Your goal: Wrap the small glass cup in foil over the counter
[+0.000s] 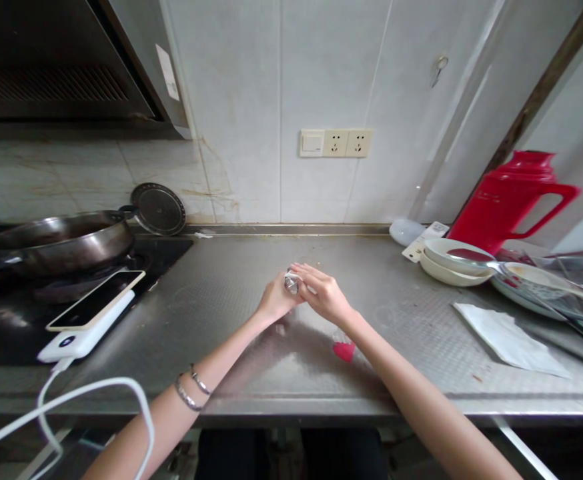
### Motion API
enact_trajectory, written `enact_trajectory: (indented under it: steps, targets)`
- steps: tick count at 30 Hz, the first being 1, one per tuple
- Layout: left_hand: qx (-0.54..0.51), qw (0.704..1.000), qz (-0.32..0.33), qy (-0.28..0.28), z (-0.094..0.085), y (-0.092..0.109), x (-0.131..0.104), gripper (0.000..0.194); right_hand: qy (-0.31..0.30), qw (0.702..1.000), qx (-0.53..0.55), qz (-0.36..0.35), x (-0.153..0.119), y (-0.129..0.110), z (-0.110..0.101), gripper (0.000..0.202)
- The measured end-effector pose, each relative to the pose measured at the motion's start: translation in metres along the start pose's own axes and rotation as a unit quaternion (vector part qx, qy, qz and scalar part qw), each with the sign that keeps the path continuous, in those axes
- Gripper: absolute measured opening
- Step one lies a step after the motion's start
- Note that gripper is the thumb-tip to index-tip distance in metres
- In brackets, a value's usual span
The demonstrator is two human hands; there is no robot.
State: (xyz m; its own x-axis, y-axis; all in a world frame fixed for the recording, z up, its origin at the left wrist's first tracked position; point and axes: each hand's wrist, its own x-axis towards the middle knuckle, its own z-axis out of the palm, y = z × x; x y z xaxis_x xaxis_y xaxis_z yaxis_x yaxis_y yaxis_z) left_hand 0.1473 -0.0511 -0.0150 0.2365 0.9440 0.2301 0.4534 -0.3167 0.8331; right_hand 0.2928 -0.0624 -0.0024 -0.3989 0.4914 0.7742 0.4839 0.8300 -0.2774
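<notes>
My left hand (275, 299) is closed around a small silvery, crumpled-looking object (291, 283) above the middle of the steel counter (211, 287). From the right, my right hand (324, 291) meets it, its fingers bent over the top of the same object. The two hands touch, and the lower part of the object is hidden between them. A small red piece (344, 351) lies on the counter below my right wrist.
On the left stove lie a pan (66, 243), a phone (96, 300) and a white power bank (86, 333) with a cable. At right are a red thermos (501, 203), stacked bowls (454, 261), utensils and a white tissue (509, 337). A wall socket (335, 143) is behind.
</notes>
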Motion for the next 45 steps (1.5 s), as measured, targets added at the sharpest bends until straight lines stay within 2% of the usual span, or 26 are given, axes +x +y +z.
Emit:
enact_trajectory:
  steps: [3, 7, 11, 14, 17, 20, 22, 24, 26, 29, 33, 36, 38, 41, 43, 45]
  targets:
    - [0.028, 1.000, -0.002, 0.013, -0.001, -0.004, 0.002, 0.035, -0.019, 0.998, -0.040, -0.053, -0.002, -0.001, 0.000, 0.030]
    - [0.004, 1.000, -0.002, 0.022, -0.001, -0.014, 0.003, 0.035, -0.036, 0.993, -0.060, -0.094, -0.002, -0.005, 0.000, 0.028]
    - [-0.006, 0.999, 0.035, 0.031, -0.003, -0.022, 0.003, 0.026, -0.051, 0.992, -0.036, -0.112, -0.001, -0.012, 0.001, 0.029]
    - [-0.017, 0.998, 0.050, 0.027, -0.004, -0.022, 0.003, 0.031, -0.060, 0.992, 0.013, -0.107, -0.001, -0.017, 0.003, 0.030]
    - [-0.031, 0.999, 0.015, 0.004, -0.005, -0.013, 0.003, 0.036, -0.032, 0.994, 0.076, -0.069, -0.002, -0.018, 0.003, 0.030]
    - [-0.051, 0.998, -0.031, -0.013, -0.005, 0.000, 0.003, 0.040, 0.084, 0.992, 0.090, 0.022, -0.002, -0.014, 0.001, 0.030]
    - [-0.085, 0.994, -0.066, -0.007, -0.006, 0.006, 0.002, 0.046, 0.152, 0.981, 0.081, 0.094, 0.000, -0.009, -0.002, 0.030]
    - [-0.124, 0.988, -0.086, -0.006, -0.006, 0.008, 0.002, 0.047, 0.166, 0.971, 0.088, 0.151, 0.002, -0.002, -0.004, 0.032]
    - [-0.155, 0.984, -0.086, -0.013, -0.008, 0.009, 0.002, 0.045, 0.122, 0.964, 0.130, 0.196, 0.003, 0.003, -0.004, 0.034]
    - [-0.183, 0.978, -0.094, -0.036, -0.011, 0.010, 0.001, 0.047, 0.017, 0.939, 0.246, 0.240, 0.002, 0.012, -0.001, 0.036]
    - [-0.197, 0.972, -0.103, -0.080, -0.015, 0.013, 0.000, 0.052, -0.080, 0.893, 0.388, 0.216, -0.003, 0.024, -0.002, 0.057]
    - [-0.204, 0.967, -0.112, -0.103, -0.017, 0.014, -0.002, 0.052, -0.127, 0.886, 0.401, 0.193, -0.006, 0.025, -0.003, 0.070]
    - [-0.207, 0.964, -0.119, -0.114, -0.017, 0.015, -0.004, 0.054, -0.136, 0.895, 0.382, 0.186, -0.007, 0.022, -0.001, 0.078]
    - [-0.216, 0.962, -0.118, -0.123, -0.017, 0.016, -0.005, 0.055, -0.108, 0.917, 0.338, 0.183, -0.010, 0.017, 0.008, 0.087]
    - [-0.221, 0.960, -0.119, -0.126, -0.018, 0.017, -0.004, 0.057, -0.081, 0.927, 0.315, 0.187, -0.010, 0.016, 0.012, 0.084]
    - [-0.230, 0.956, -0.123, -0.134, -0.019, 0.016, -0.004, 0.068, -0.061, 0.925, 0.313, 0.205, -0.009, 0.016, 0.013, 0.079]
